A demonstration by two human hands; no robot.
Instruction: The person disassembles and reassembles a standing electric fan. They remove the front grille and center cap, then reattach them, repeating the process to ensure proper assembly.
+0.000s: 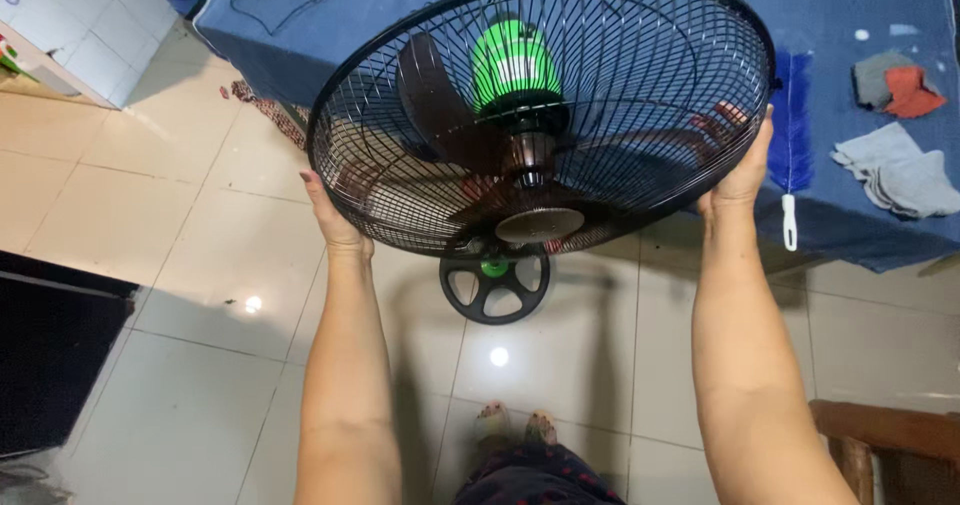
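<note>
both hands grip the rim of a black wire fan cage held up over the tiled floor: the left hand clasps its left edge, the right hand its right. inside sit dark blades and a green motor.

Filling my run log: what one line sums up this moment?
left hand: grips fan cage rim | right hand: grips opposite rim | fan: blades, green motor inside | base: on floor below
</note>
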